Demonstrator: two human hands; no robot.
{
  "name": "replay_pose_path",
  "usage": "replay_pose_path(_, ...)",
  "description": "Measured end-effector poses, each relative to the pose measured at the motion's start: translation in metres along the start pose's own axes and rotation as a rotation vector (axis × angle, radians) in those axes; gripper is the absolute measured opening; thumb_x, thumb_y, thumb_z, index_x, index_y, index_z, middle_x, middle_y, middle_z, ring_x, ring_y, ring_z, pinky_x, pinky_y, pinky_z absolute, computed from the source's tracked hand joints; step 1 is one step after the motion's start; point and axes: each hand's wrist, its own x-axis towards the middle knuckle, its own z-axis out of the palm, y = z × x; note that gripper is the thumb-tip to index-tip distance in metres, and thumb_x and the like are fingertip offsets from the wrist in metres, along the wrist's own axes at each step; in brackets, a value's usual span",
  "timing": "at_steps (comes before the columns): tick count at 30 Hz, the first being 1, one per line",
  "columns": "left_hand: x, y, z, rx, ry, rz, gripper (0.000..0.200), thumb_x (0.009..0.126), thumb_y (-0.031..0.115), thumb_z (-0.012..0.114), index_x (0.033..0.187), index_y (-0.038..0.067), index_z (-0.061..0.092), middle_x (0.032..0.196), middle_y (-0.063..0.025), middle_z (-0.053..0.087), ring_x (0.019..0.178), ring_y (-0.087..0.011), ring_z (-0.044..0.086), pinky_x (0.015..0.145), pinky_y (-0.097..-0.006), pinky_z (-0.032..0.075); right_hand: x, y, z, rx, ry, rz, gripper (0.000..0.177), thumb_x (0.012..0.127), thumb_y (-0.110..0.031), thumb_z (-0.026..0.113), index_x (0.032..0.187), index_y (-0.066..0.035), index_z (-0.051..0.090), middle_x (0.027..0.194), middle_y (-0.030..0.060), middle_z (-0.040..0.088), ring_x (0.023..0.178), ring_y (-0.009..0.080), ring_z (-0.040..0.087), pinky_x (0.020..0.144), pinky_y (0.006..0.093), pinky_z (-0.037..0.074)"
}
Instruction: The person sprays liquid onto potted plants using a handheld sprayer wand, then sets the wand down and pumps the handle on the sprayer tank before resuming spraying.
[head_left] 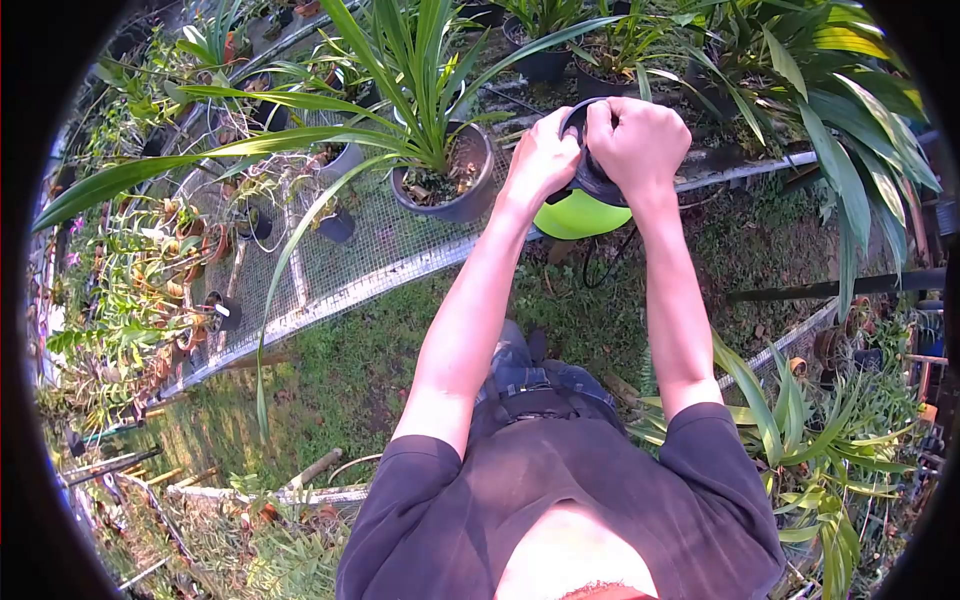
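Observation:
Ahead of me, at arm's length, is a lime-green container (583, 218) with a dark round top (597, 182). A thin black hose or cord (597, 272) loops below it. My left hand (545, 155) is closed on the left side of the dark rim, thumb toward the middle. My right hand (640, 143) is closed in a fist at the right side of the same top. The part under the right fingers is hidden, and I cannot make out the container's exact kind. Left of my left hand stands a potted plant (447, 180) with long strap leaves.
A wire-mesh bench (350, 240) with a pale edge (370, 285) carries several pots and runs across in front. Broad leaves (850, 150) hang over it at the right. More long-leaved plants (790, 430) stand by my right side. Grass (350, 370) covers the ground.

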Motion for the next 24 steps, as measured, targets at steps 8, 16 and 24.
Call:
replay_pose_path(8,-0.007,0.004,0.003,0.103,0.002,0.02,0.036,0.097,0.017,0.047,0.129,0.005,0.059,0.121,-0.0238,0.067,0.116,-0.0427,0.061,0.1,-0.0486,0.047,0.075,-0.027,-0.101,0.089,0.118,0.046,0.039,0.085,-0.029,0.058,0.054,-0.006,0.065,0.045,0.012,0.054,0.041,0.0309,0.056,0.046,0.0397,0.045)
replay_pose_path(16,0.015,-0.014,0.001,-0.041,-0.055,0.034,0.036,0.098,0.019,0.046,0.127,0.005,0.061,0.117,-0.0238,0.068,0.113,-0.0432,0.063,0.097,-0.0481,0.049,-0.006,-0.003,0.012,-0.026,0.116,-0.068,0.024,0.082,-0.023,0.056,0.063,-0.011,0.064,0.06,0.0098,0.058,0.056,0.0319,0.057,0.055,0.0437,0.043)
replay_pose_path(24,0.014,-0.031,0.003,-0.063,-0.107,0.041,0.036,0.099,0.022,0.049,0.127,0.005,0.062,0.114,-0.0257,0.068,0.112,-0.0427,0.064,0.096,-0.0451,0.049,0.063,-0.025,-0.09,0.227,0.0,0.112,0.032,0.083,-0.024,0.067,0.057,-0.006,0.068,0.052,0.0111,0.059,0.045,0.029,0.058,0.046,0.0373,0.043)
